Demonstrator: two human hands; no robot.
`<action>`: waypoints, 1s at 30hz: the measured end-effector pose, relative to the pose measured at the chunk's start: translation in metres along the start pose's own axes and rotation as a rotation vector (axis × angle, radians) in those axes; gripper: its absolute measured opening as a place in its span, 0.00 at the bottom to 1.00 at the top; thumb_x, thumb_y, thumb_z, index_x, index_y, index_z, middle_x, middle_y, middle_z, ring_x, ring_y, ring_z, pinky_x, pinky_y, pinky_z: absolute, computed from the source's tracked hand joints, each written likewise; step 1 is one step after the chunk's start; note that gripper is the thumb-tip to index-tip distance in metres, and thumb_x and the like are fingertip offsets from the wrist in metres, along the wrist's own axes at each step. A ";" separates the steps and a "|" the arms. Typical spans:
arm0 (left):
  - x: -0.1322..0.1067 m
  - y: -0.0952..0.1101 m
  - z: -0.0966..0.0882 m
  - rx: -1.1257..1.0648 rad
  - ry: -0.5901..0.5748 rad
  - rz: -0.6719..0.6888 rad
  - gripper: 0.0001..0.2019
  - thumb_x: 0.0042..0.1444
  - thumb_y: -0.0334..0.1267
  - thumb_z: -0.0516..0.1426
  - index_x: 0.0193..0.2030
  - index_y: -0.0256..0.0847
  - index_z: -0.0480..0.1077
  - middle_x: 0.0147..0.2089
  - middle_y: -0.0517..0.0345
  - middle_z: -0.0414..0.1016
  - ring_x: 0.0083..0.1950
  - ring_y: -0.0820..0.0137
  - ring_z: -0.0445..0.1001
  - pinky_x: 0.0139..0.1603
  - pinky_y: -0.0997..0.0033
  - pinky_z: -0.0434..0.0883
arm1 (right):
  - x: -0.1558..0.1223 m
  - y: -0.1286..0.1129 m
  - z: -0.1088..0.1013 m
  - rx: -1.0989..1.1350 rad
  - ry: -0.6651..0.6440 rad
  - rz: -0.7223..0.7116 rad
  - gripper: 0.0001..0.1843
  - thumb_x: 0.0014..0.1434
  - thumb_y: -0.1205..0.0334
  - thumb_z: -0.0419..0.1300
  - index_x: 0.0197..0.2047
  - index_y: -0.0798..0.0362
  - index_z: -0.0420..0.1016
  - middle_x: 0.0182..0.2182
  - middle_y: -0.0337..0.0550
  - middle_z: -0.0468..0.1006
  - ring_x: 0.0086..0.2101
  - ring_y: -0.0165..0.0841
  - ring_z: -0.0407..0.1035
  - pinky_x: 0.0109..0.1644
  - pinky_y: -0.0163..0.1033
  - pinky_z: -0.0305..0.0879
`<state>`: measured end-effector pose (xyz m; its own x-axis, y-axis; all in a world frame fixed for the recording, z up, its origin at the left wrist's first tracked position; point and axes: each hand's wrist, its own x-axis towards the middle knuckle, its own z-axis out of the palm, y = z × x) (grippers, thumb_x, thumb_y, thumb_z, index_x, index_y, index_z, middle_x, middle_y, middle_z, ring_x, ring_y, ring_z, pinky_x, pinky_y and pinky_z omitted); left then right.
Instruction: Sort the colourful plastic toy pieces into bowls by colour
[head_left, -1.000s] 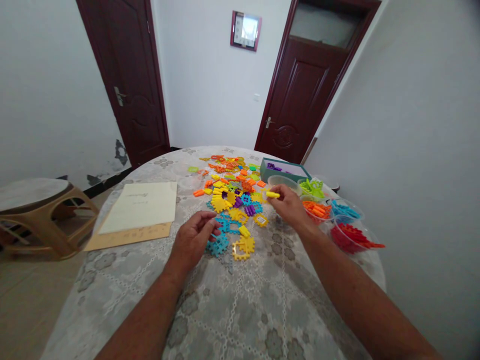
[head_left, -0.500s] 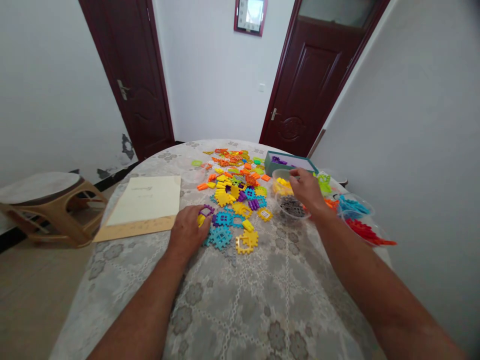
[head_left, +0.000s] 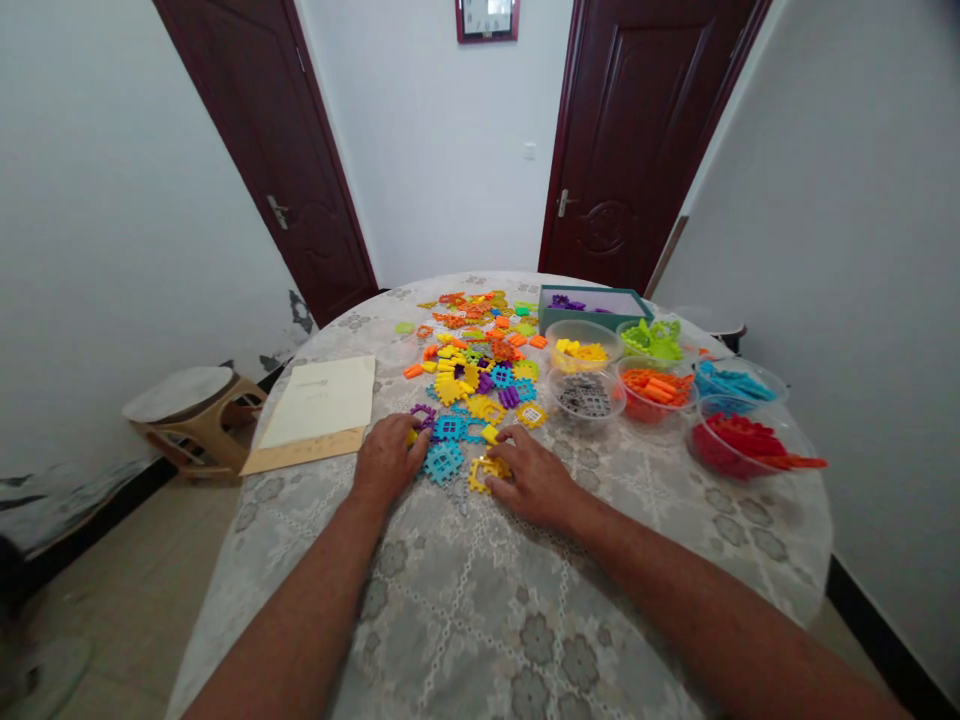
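Observation:
My left hand (head_left: 388, 455) is at the left side of the pile of plastic building pieces, its fingers curled around a small yellow building block (head_left: 412, 437). Beside its fingertips lies a purple square piece (head_left: 424, 414). Blue toothed pieces (head_left: 443, 462) lie just right of the left thumb. My right hand (head_left: 534, 478) is over a yellow toothed square piece (head_left: 481, 474), thumb and fingers apart, the fingertips touching or very near it. A small yellow block (head_left: 490, 434) sits by the right index finger. The right palm side is hidden.
Bowls hold yellow pieces (head_left: 581, 350), grey pieces (head_left: 586, 395), orange pieces (head_left: 656, 387), green pieces (head_left: 651, 340), blue pieces (head_left: 739, 385) and red pieces (head_left: 739, 440). A green box (head_left: 592, 310) stands behind. Left are a paper-topped board (head_left: 319, 400) and a stool (head_left: 187, 400).
My right hand has come away from the bowl of yellow pieces, moving left and nearer to the yellow toothed square. My left hand stays at the pile. The view has shifted a little.

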<state>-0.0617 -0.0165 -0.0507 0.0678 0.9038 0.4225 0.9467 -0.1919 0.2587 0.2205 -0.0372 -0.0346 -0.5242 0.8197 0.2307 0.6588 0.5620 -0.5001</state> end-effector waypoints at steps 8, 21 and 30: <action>0.000 -0.001 0.005 0.027 0.040 -0.029 0.16 0.68 0.49 0.53 0.49 0.40 0.74 0.49 0.45 0.80 0.53 0.58 0.77 0.61 0.58 0.72 | 0.007 0.023 0.009 0.257 0.098 0.128 0.05 0.59 0.68 0.62 0.39 0.51 0.71 0.42 0.42 0.74 0.41 0.34 0.70 0.46 0.37 0.63; -0.001 -0.001 0.004 0.036 0.065 -0.029 0.16 0.68 0.49 0.54 0.51 0.40 0.74 0.51 0.45 0.80 0.54 0.59 0.78 0.60 0.59 0.72 | 0.009 0.020 0.007 0.133 0.030 0.204 0.16 0.59 0.62 0.64 0.50 0.52 0.73 0.44 0.45 0.77 0.43 0.35 0.70 0.46 0.37 0.59; -0.002 -0.006 0.006 0.016 0.049 -0.015 0.14 0.69 0.45 0.53 0.50 0.39 0.74 0.50 0.46 0.80 0.53 0.59 0.77 0.59 0.60 0.72 | 0.004 0.023 -0.007 0.357 -0.027 0.289 0.10 0.55 0.64 0.63 0.41 0.52 0.72 0.32 0.35 0.73 0.33 0.31 0.66 0.36 0.35 0.58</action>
<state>-0.0656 -0.0143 -0.0582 0.0387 0.8866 0.4608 0.9525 -0.1722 0.2513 0.2373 -0.0199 -0.0392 -0.3632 0.9315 0.0202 0.5552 0.2337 -0.7982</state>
